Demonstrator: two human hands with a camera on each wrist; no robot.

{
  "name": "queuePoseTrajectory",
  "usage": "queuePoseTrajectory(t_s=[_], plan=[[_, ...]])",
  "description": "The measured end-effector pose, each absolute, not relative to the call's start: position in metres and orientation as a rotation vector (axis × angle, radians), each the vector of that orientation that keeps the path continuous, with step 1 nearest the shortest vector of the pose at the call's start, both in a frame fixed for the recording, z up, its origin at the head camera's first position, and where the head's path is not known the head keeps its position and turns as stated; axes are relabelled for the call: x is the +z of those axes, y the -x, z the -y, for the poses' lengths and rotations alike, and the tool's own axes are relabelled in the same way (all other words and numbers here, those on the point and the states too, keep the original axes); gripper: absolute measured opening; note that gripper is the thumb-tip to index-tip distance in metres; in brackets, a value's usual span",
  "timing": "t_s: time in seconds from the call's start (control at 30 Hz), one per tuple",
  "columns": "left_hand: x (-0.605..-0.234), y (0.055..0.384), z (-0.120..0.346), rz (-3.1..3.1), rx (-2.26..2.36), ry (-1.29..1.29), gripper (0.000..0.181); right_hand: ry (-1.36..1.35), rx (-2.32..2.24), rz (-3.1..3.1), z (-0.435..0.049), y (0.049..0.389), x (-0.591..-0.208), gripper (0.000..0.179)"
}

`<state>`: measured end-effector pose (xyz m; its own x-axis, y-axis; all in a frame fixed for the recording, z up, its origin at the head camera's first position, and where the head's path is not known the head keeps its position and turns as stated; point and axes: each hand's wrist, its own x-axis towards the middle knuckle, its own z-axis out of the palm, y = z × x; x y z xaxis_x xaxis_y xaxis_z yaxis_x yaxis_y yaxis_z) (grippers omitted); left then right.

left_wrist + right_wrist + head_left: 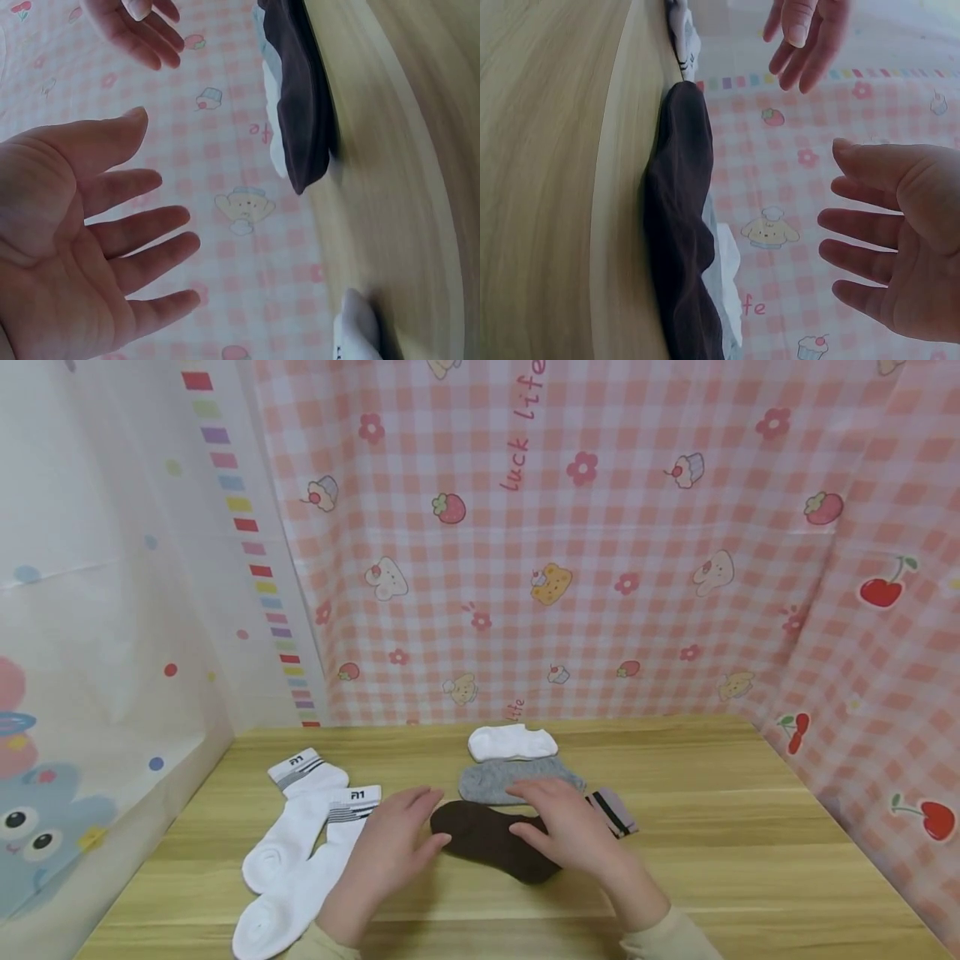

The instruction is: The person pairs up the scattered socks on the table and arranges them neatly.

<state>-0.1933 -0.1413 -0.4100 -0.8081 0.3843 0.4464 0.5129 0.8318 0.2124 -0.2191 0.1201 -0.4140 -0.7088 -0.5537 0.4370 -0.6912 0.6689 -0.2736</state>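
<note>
A dark brown sock [487, 839] lies flat on the table between my two hands. My left hand [393, 839] hovers by its left end with fingers spread. Over its right part is my right hand [573, 827], hiding some of the sock in the head view. In the wrist views, both the left hand [82, 240] and the right hand [900, 240] are raised off the table with fingers extended, holding nothing. Beyond my right hand a lilac cuff with black stripes [613, 812] sticks out. Just behind the brown sock lies a grey sock [491, 781].
A white low-cut sock [510, 743] lies behind the grey one. Two white ankle socks with striped cuffs, a rear sock [288, 827] and a front sock [288, 897], overlap at the left of the wooden table [735, 843]. A checked cloth [600, 635] hangs behind.
</note>
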Motion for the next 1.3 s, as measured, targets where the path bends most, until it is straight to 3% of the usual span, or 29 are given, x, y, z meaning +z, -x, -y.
queuePoseTrajectory(t_s=[0.8, 1.3], plan=[[-0.414, 0.187, 0.193, 2.652, -0.300, 0.400, 0.068, -1.138, 0.587, 2.576, -0.072, 0.218, -0.417, 0.052], [-0.424, 0.185, 0.222, 2.662, -0.200, 0.356, 0.066, -1.205, 0.490, 2.643, -0.036, 0.220, -0.424, 0.049]])
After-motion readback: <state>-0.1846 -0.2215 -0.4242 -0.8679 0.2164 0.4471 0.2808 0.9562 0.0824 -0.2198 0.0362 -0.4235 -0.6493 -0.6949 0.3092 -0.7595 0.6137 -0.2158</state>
